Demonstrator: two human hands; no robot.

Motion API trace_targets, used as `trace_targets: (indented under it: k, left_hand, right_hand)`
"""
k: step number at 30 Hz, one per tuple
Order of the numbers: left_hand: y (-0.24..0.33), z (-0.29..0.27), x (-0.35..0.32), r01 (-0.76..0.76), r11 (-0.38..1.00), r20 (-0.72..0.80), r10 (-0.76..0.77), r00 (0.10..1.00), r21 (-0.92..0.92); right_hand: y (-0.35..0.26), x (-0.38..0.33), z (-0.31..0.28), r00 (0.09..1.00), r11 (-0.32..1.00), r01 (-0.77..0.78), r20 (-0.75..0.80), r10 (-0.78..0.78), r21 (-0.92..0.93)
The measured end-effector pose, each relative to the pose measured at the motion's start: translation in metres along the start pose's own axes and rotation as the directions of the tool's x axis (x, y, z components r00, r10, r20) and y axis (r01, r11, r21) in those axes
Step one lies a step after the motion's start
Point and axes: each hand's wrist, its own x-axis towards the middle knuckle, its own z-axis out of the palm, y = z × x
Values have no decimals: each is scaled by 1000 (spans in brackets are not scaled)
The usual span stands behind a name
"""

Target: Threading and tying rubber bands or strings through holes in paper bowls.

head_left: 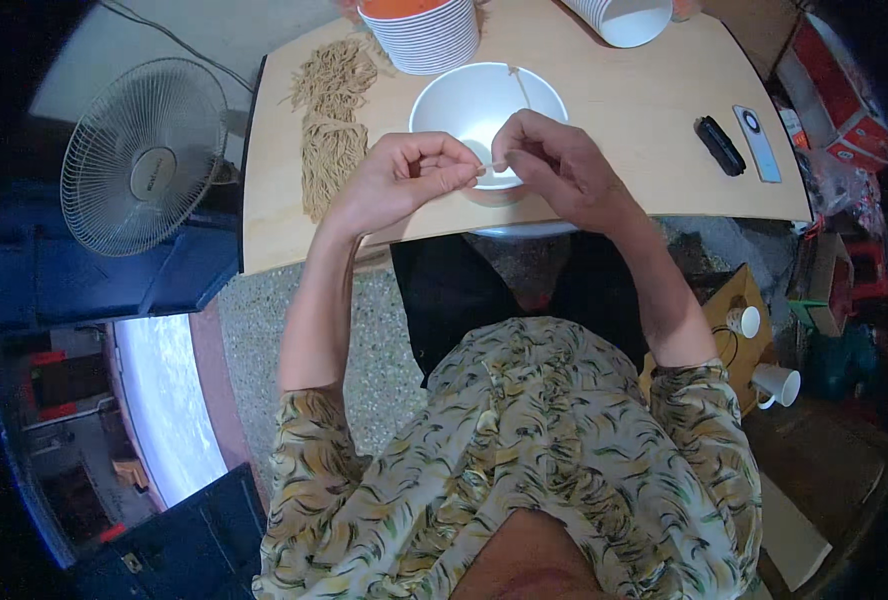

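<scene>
My left hand (404,180) and my right hand (567,172) meet above the near side of a white bowl (454,106). Thumb and fingers of each hand are pinched together. Between the fingertips stretches a short, thin, pale strand (494,166), too small to make out well. A tan strand (521,88) lies over the bowl's far rim and down its inside wall. To the left of the bowl, bundles of tan, wavy strands (334,150) lie in a row on the table; they look like yarn or dry noodles. My hands hide part of the bowl.
On the table (654,130), a stack of white tubs (424,40) stands behind the bowl, with another stack (629,20) lying on its side. A black case (719,146) and a phone (757,143) rest at the right. A fan (149,165) stands left; boxes (854,100) fill the right.
</scene>
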Motion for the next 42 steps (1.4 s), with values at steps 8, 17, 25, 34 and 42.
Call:
trace_targets:
  k: [8,17,25,34,42]
  left_hand:
    - [-5,-7,3,-74,996,-1,74,997,57]
    - [-16,-1,11,-291,920,-141,335,932,262]
    - [-17,14,13,-368,622,-185,644,742,692]
    - [-29,23,8,-329,748,-403,611,681,577]
    - [-33,39,8,-411,886,-627,447,638,214]
  right_hand:
    - [5,3,11,967,950,-222,-79,244,220]
    - [-8,15,15,929,888,-267,-143,340,375]
    - [-7,27,15,928,902,-285,-141,345,325]
    - [11,42,13,968,963,-214,-100,232,163]
    - [3,41,19,921,911,-375,-44,387,172]
